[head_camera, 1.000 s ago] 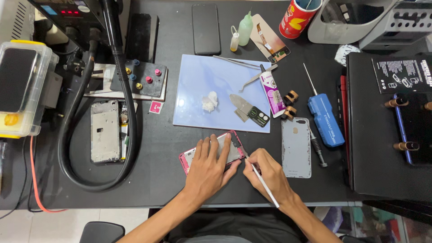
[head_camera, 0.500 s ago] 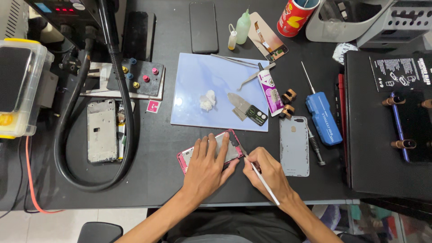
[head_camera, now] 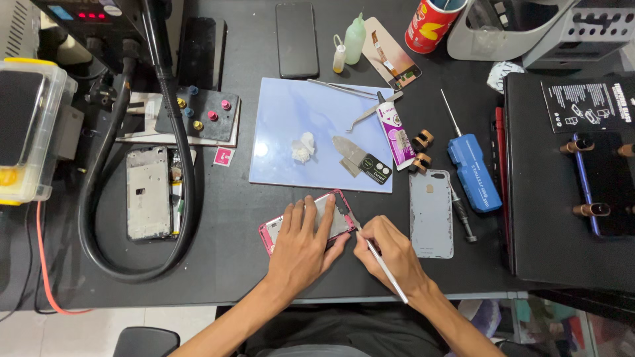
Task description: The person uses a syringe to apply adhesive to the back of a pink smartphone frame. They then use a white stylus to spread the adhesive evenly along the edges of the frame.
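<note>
While the person leans over the near edge of the dark counter (head_camera: 225, 264), the left hand (head_camera: 301, 248) lies flat with its fingers spread and pressed down on a pink-rimmed phone frame (head_camera: 331, 215), which sits on the counter just in front of the body and is tilted slightly. Close beside it, the right hand (head_camera: 390, 254) has its fingers pinched shut around a thin white tool (head_camera: 387, 271), held like a pen, its tip meeting the right edge of the frame.

Just right of that hand lies a pale grey phone back cover (head_camera: 431, 215), face down, with a small dark screwdriver (head_camera: 463, 215) alongside it and a blue electric screwdriver (head_camera: 473, 172) a little beyond. Off to the left rests a bare silver phone chassis (head_camera: 147, 192), ringed by the loop of a thick black hose (head_camera: 178, 165).

Farther back, a light blue work mat (head_camera: 291, 112) holds a wad of white tissue (head_camera: 303, 147), a flat metal pry blade (head_camera: 350, 153), a tube of adhesive (head_camera: 393, 135) and tweezers (head_camera: 374, 111). Left of the mat sits a dark magnetic block with coloured knobs (head_camera: 195, 112).

At the far side lie a black phone (head_camera: 296, 38), a small green-tinted bottle (head_camera: 354, 38) and a red can (head_camera: 433, 25). A black mat (head_camera: 562, 198) with brass-coloured clamps covers the right end.
</note>
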`<state>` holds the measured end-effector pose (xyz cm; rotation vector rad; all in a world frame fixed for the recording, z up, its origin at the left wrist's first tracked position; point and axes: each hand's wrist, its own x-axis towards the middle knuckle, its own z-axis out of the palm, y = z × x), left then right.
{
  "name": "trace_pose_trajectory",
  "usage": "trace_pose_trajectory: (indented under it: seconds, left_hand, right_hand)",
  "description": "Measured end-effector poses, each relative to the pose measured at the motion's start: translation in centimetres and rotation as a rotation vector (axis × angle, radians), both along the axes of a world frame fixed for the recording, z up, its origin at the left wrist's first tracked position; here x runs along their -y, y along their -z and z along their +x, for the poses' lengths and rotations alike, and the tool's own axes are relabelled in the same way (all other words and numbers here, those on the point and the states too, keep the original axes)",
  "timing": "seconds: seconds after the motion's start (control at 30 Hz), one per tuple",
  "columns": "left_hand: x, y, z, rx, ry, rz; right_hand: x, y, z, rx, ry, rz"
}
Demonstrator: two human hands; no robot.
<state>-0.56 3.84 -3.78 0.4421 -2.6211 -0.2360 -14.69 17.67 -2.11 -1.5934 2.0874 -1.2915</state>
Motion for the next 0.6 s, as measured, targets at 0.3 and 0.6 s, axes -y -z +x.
trace_pose_trajectory:
  seconds: [0.3, 0.6]
  left_hand:
    - [0.07, 0.05, 0.07, -0.003, -0.004, 0.010]
    - [0.13, 0.20, 0.02, -0.005, -0.005, 0.006]
  right_hand:
    - [0.35, 0.15, 0.04, -0.057, -0.012, 0.024]
    - [0.44, 0.71, -0.03, -0.015, 0.001, -0.008]
